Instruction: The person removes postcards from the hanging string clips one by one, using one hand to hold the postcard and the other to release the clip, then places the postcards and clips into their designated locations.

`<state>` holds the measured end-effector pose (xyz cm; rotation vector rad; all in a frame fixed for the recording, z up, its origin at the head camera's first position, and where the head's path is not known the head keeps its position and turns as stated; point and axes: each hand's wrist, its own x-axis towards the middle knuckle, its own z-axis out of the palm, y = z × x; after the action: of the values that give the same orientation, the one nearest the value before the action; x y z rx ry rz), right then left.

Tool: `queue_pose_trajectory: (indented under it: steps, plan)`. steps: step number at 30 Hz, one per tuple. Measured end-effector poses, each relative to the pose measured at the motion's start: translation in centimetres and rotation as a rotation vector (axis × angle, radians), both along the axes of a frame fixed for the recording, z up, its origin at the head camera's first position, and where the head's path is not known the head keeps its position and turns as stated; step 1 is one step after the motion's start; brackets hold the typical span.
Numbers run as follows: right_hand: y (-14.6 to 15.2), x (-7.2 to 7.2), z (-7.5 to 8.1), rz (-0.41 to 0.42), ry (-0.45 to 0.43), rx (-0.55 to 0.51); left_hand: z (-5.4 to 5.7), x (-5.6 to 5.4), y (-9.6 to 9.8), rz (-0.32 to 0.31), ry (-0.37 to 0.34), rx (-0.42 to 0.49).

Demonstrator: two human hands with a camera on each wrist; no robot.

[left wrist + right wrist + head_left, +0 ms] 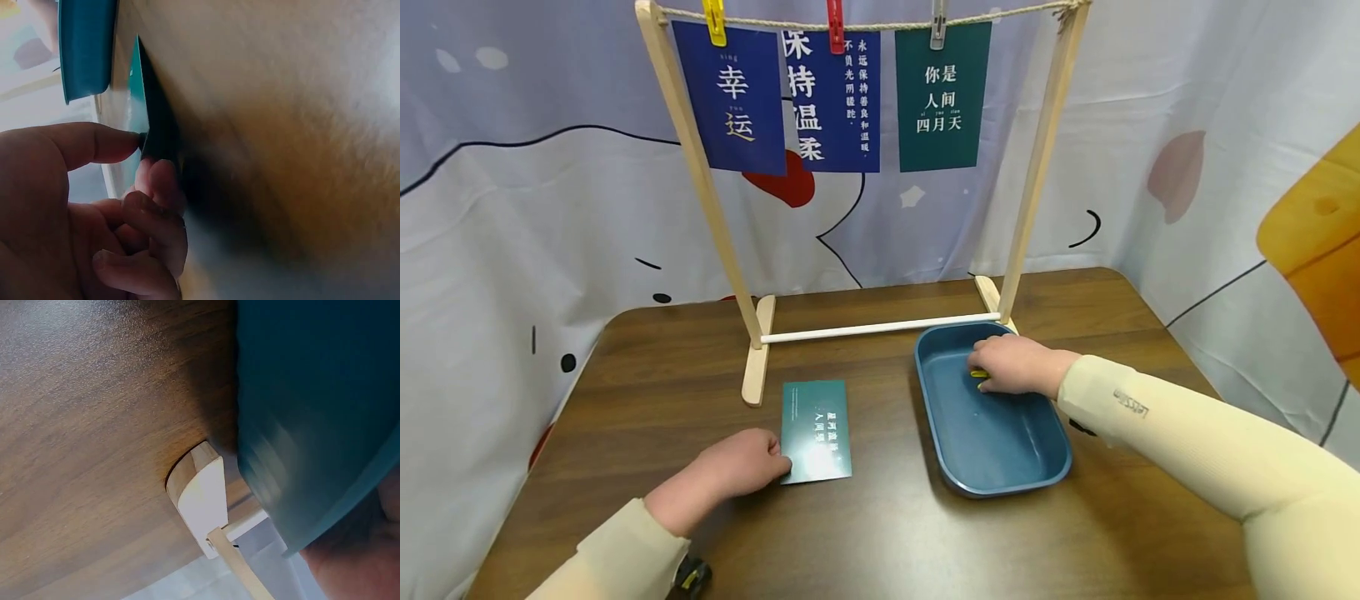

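My left hand (741, 462) pinches the near left corner of a green card (815, 417) with white lettering. In the left wrist view the thumb lies on the card's upper face and the fingers are under it, with that edge tilted up off the table. My right hand (1011, 364) reaches into the far end of a blue plastic basin (1000, 433), fingers curled down round a small yellow clothespin (980, 374), of which only one end shows. The basin's wall (300, 425) hides the right fingertips in the right wrist view.
Behind the card stands a wooden rack (724, 225) with a low white crossbar (880, 328). From its rope (880, 26) hang two blue cards (733, 108) and a dark green card (943, 100), held by yellow, red and grey clothespins. The basin's far end is close to the rack's right foot (988, 293).
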<state>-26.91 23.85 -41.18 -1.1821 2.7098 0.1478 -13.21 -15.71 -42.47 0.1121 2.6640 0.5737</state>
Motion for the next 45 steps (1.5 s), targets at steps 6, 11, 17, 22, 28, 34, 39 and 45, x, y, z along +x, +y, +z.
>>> queue_pose_trajectory:
  steps: [6,11,17,22,28,34,39,45]
  plan:
    - [0.0,-0.2,0.2,-0.016,-0.011,0.006,0.1,-0.2,-0.2,0.008,-0.005,-0.039]
    - [0.2,-0.2,0.1,-0.006,0.016,0.010,0.1,-0.3,0.4,-0.007,0.049,-0.077]
    - [0.3,0.0,0.3,-0.004,0.037,0.009,-0.1,-0.1,2.1,-0.109,0.214,-0.078]
    - [0.0,0.1,0.3,-0.005,0.042,0.005,-0.6,0.4,3.1,-0.198,0.304,-0.161]
    - [-0.1,0.4,0.2,-0.009,0.056,-0.014,-1.0,1.1,3.2,-0.259,0.283,-0.200]
    - [-0.1,0.3,0.1,-0.001,0.085,-0.028,-1.2,1.5,3.2,-0.254,0.300,-0.187]
    - [0.0,0.2,-0.2,-0.012,0.100,-0.027,-1.2,1.7,3.2,-0.251,0.308,-0.183]
    - [-0.1,0.1,-0.4,-0.012,0.113,-0.022,-1.2,1.7,3.3,-0.250,0.318,-0.180]
